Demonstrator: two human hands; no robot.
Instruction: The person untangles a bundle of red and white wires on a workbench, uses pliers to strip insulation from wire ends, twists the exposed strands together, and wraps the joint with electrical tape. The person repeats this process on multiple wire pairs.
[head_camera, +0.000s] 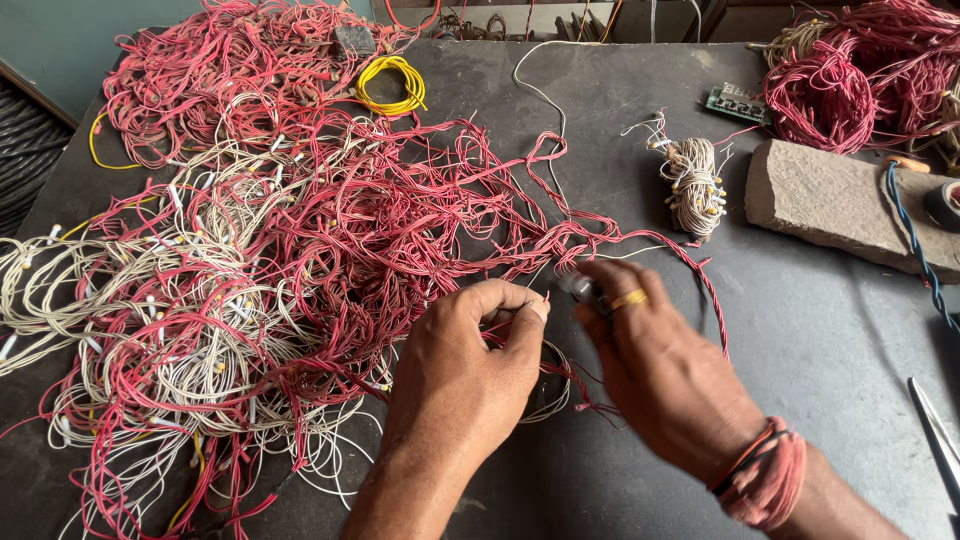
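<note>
On my left the tangle of red and white wires (250, 260) spills past the table (820, 330) edge. My left hand (470, 360) pinches red strands at its fringe; my right hand (660, 360) grips a small blurred object I can't identify. Bare dark tabletop lies rightward, before the wound white bundle (693, 185) and rough stone block (830, 205).

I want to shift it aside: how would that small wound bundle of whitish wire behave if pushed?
The whitish wire bundle is wound tight, so it would probably slide as one piece. It looks light. Loose ends stick out at its top, so they may snag the red wire tangle.
</note>
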